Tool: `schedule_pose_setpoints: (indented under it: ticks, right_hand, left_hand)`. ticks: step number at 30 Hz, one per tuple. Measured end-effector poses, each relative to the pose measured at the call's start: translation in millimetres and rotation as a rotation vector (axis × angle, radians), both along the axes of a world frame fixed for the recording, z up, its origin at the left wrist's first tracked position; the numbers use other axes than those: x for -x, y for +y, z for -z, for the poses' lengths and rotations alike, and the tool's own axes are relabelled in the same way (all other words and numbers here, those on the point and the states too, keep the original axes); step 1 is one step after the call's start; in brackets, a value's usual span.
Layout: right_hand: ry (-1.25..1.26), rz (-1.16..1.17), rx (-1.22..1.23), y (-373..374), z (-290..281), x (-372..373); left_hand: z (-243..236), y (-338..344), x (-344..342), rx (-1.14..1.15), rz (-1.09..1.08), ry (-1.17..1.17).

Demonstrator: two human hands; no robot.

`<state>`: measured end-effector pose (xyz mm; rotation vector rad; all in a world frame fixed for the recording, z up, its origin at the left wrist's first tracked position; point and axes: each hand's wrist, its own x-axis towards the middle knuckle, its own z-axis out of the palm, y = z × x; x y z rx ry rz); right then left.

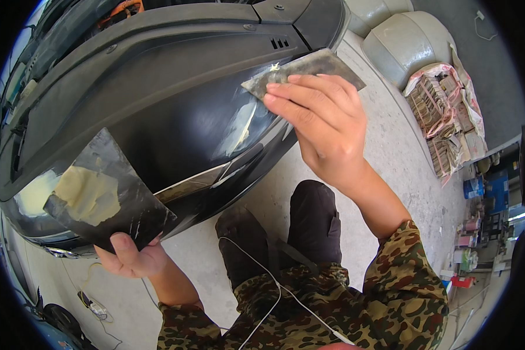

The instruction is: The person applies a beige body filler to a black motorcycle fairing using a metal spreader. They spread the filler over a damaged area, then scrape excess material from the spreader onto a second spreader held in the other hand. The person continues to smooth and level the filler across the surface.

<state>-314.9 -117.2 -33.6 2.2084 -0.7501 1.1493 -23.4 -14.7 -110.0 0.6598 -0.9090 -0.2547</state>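
The left hand [133, 256], closed, pinches a flat, black, four-sided board [139, 205] with soft cream paste [90, 195] on it. The right hand [329, 125], partly curled, grips a flat grey blade [318, 60] over the shiny black car bumper [175, 131] — just beside a smeared pale patch [239, 131]. This looks like the spreading step; the next stroke seems to need a steady, flat edge. The blade's underside is hidden — I can't tell if it touches.

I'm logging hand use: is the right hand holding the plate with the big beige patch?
No, the left hand holds the dark plate with the beige patch; the right hand holds a grey spreader.
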Motion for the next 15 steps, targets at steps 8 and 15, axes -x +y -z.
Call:
schedule_pose_setpoints:
  ticks: [8,15]
  right_hand:
    - [-0.007,-0.021,-0.037,17.3,15.8,-9.3]
    - [-0.014,-0.010,-0.027,25.7,5.4,-4.7]
  left_hand:
    - [-3.1,-1.3,4.4,-0.011,-0.014,0.021]
    - [-4.2,-0.9,1.3,-0.028,-0.030,-0.027]
